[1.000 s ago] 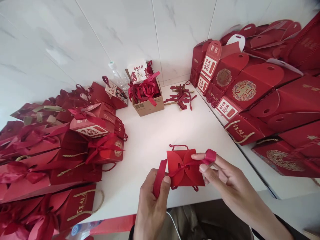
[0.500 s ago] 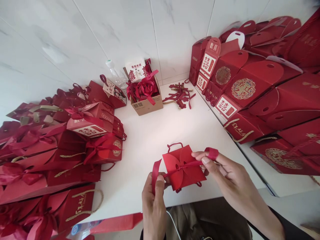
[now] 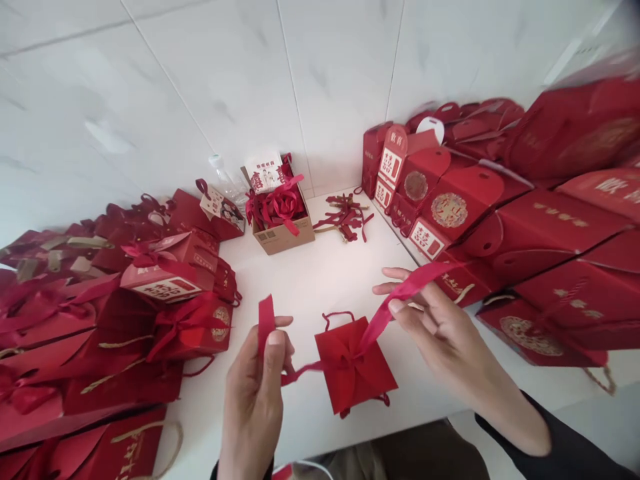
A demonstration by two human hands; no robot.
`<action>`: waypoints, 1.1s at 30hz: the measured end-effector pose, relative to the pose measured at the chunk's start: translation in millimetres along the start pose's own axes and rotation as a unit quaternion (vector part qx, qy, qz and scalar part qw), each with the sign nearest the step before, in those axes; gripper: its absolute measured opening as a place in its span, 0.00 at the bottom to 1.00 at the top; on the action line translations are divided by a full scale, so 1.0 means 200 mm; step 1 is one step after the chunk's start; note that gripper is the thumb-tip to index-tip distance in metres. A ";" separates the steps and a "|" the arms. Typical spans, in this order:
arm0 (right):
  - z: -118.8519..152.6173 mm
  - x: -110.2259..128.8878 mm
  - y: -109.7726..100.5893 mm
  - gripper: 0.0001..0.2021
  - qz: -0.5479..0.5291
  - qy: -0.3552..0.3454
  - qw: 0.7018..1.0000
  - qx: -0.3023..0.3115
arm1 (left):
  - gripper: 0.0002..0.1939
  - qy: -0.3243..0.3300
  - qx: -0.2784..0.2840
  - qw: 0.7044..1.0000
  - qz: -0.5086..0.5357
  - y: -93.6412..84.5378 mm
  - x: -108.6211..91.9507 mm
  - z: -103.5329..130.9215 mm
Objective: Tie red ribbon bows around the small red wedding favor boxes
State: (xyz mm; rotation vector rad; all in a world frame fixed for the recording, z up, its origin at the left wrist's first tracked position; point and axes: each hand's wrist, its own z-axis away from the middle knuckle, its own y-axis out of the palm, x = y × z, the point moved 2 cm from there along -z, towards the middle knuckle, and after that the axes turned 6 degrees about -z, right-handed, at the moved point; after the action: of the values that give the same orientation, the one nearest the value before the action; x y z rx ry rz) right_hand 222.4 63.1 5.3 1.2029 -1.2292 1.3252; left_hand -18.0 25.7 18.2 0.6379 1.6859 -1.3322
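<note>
One ribbon (image 3: 379, 323), head view: left hand (image 3: 259, 377) pinched one tail, right hand (image 3: 440, 327) the other, small red box (image 3: 374, 383) between them, near side of the table (image 3: 227, 413). Looked mid-tie to me; next bit probably needed even tension.

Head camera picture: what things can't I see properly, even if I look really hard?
- Inside of the small red gift box: head view, hidden by folded flaps.
- Whether the red ribbon is knotted on it: head view, too blurred.
- Inside bottom of the cardboard carton: head view, covered by ribbons.
- Rope-handled gift box at front left: head view, cut off by bottom edge.
</note>
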 end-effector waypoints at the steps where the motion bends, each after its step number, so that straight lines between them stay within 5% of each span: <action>1: -0.02 0.03 0.01 0.21 0.006 -0.017 1.000 0.012 | 0.20 0.035 -0.009 0.999 -0.014 0.00 -0.04 -0.05; 6: -0.10 0.16 0.08 0.20 0.033 -0.069 0.996 0.048 | 0.17 0.144 -0.017 0.989 0.001 0.04 -0.22 -0.20; 14: -0.16 0.30 0.17 0.14 0.095 -0.152 0.981 0.080 | 0.16 0.181 0.012 0.982 0.052 0.08 -0.33 -0.24; 17: -0.19 0.25 0.13 0.16 0.116 -0.134 0.981 0.086 | 0.20 0.145 0.011 0.989 0.028 0.08 -0.26 -0.26; 20: -0.21 0.11 0.02 0.24 0.204 -0.098 0.973 0.036 | 0.27 0.069 0.027 0.996 -0.053 0.05 -0.07 -0.26; 23: -0.15 -0.04 -0.10 0.32 0.258 -0.046 0.965 -0.018 | 0.29 -0.012 0.063 0.993 -0.102 0.00 0.15 -0.15; 26: -0.03 -0.11 -0.14 0.24 0.264 -0.023 0.964 0.003 | 0.32 -0.099 0.110 0.980 -0.134 -0.02 0.27 0.02; 29: 0.06 -0.09 -0.08 0.17 0.261 -0.064 0.957 0.105 | 0.34 -0.142 0.150 0.975 -0.084 0.04 0.25 0.16; 33: 0.06 -0.05 0.03 0.12 0.277 -0.139 0.938 0.157 | 0.24 -0.115 0.090 0.989 -0.012 0.18 0.13 0.19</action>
State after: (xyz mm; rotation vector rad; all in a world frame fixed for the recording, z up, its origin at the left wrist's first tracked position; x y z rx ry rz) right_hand 218.5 51.3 -4.2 1.3556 -1.6893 1.8653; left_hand 11.8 -3.2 -24.0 0.5454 1.4025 -1.5261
